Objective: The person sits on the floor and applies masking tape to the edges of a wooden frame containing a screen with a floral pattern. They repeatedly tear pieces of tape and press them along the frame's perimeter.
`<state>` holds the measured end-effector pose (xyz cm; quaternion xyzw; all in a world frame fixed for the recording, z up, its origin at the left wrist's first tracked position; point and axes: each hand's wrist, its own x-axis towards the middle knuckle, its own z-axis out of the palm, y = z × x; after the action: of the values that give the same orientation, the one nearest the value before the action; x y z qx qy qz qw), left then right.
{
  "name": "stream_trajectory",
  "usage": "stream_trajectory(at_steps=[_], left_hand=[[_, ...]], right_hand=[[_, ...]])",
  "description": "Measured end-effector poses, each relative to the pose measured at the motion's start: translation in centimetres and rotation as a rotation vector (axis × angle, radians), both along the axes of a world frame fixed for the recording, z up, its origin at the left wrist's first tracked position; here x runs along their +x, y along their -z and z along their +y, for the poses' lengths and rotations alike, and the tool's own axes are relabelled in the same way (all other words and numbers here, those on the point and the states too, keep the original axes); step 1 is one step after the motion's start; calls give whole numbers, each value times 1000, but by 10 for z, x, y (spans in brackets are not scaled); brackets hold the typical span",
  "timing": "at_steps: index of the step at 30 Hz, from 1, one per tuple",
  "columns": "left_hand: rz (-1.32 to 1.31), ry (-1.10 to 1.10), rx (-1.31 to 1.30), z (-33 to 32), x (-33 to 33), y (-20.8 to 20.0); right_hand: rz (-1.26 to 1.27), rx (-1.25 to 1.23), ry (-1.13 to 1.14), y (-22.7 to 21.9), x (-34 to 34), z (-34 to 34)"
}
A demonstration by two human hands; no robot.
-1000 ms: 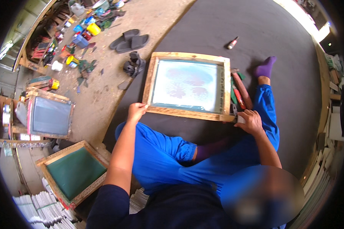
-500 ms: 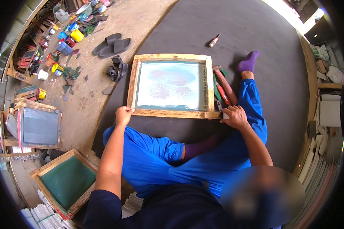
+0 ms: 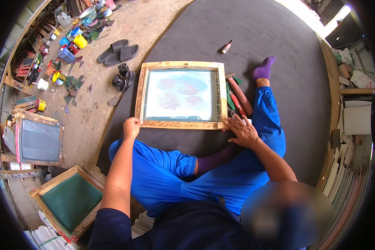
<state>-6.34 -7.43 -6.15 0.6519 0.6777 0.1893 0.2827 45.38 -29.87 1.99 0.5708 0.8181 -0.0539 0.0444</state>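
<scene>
While both hands grip it, the wooden-framed screen [image 3: 180,95] shows faint floral prints.

You are working in a screen-printing workshop, seated on the floor. A wood-framed printing screen [image 3: 181,95] with a leaf pattern on its mesh lies on a dark cloth-covered printing surface [image 3: 254,33]. Two further framed screens [image 3: 37,139] and [image 3: 71,202] rest on the bare concrete floor [image 3: 154,21] at your left. Paint tubs and bottles [image 3: 73,39] crowd the far left edge, with stained rags [image 3: 73,81] beside them. Stacked boards and sheets [image 3: 350,166] line the right wall. A pair of sandals [image 3: 118,52] lies nearby.
</scene>
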Motion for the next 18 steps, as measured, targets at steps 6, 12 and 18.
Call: stream_trajectory(at_steps=[6,12,18], left_hand=[[-22,-3,-16,1,-9,7],[-21,2,-14,0,-5,-3],[-12,-9,-29,-2,-4,-5]], right_hand=[[197,101,183,-21,-5,33],[210,8,787,21,31,97],[-40,-93,849,52,26,125]])
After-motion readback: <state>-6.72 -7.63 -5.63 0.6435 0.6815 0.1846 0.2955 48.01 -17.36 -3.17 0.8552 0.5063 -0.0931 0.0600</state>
